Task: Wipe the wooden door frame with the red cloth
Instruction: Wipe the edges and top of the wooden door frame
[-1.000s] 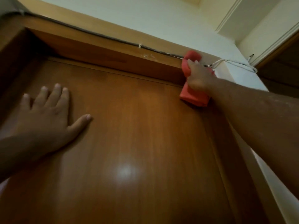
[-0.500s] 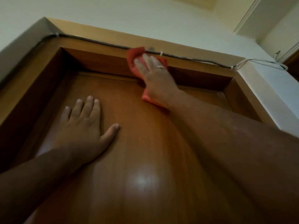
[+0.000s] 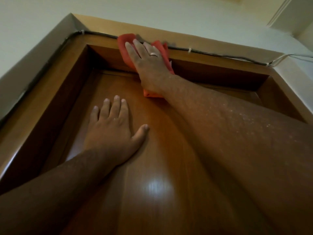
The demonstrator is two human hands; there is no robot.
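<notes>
I look up at the top of a wooden door frame (image 3: 211, 55). My right hand (image 3: 149, 61), a ring on one finger, presses the red cloth (image 3: 124, 46) flat against the top bar of the frame, left of its middle. The cloth's lower end hangs out under my wrist onto the door. My left hand (image 3: 112, 133) lies flat on the brown door panel (image 3: 166, 167) with fingers spread and holds nothing.
A black cable (image 3: 220, 55) clipped with white ties runs along the frame's top edge and down its left side. White wires (image 3: 288, 56) lead off at the top right corner. Pale walls surround the frame.
My right hand has slid the red cloth along the top bar from the right corner leftward, past the middle. The view has shifted; my left hand stays flat on the door.
</notes>
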